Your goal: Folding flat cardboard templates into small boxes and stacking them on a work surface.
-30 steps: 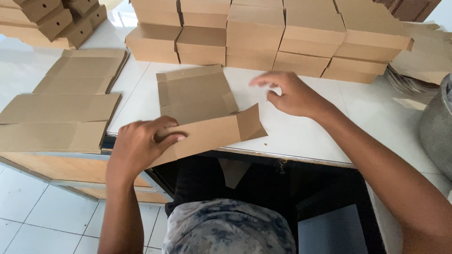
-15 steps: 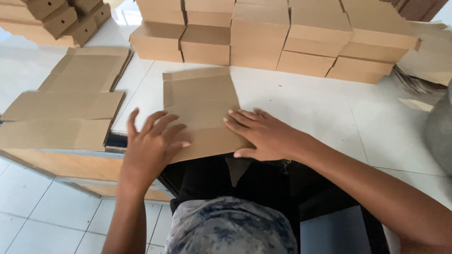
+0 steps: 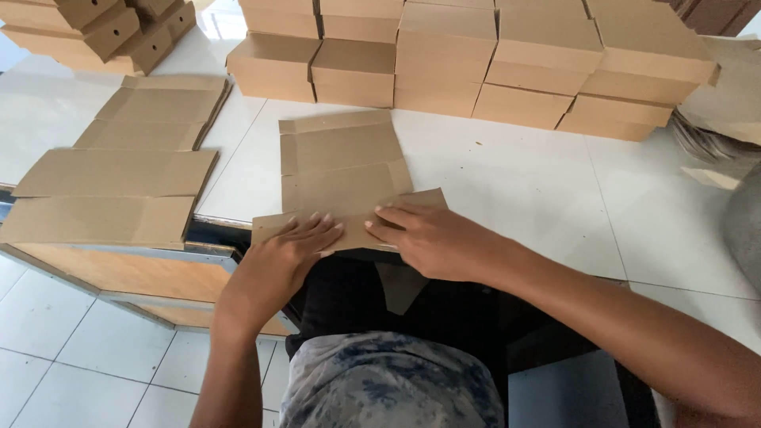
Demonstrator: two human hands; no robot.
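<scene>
The flat cardboard sheet (image 3: 341,170) is plain light brown, as are the folded boxes (image 3: 491,59) and the flat stacks (image 3: 119,174). The table (image 3: 523,198) is white with thin grey seams. The floor (image 3: 71,357) is pale tile. The shirt (image 3: 388,388) is mottled grey-blue.

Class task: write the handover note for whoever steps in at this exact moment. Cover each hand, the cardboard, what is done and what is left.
Left hand: flat, fingers spread on the cardboard blank, near edge.
Right hand: flat on the same folded near flap; nothing gripped.
Blank lies on the white table, near edge at the table's front.
Done: near flap creased over; folded boxes stacked behind.
Left: the blank's other panels lie unfolded; flat blanks wait on the left.
</scene>
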